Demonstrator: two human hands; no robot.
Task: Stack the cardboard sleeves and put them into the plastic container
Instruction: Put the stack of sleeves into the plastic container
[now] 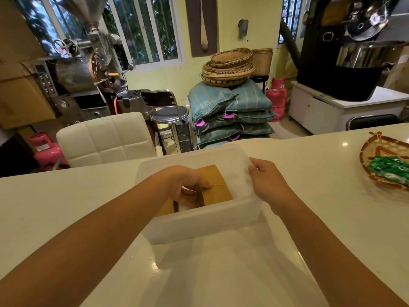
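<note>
In the middle of the frame the plastic container [199, 220] sits on the pale counter [309, 196], and the left hand [188, 187] reaches down into it, fingers clenched around the near end of the cardboard sleeves [215, 185], with the thumb under them and the fingertips pressing on the top face. The right hand [265, 180] pinches the container's right rim, steadying the box. The step in hand appears to be seating the stack on the floor of the box, and it would go best if the left hand lowers the stack flat, keeps the edges squared so none of the pieces slide out of line, and lets go only once the bundle rests against the bottom; the right hand should hold the rim firmly so the light box does not skid on the glossy counter. The sleeves are plain brown, flattened, with a crease or flap line across the top piece, and they lie at a slant inside the box, toward its left and centre. How many pieces are in the stack cannot be told, since the cloudy wall and the hand hide the edges. At the right edge of the frame a woven tray [376, 149] holds green packets, well apart from the work.
</note>
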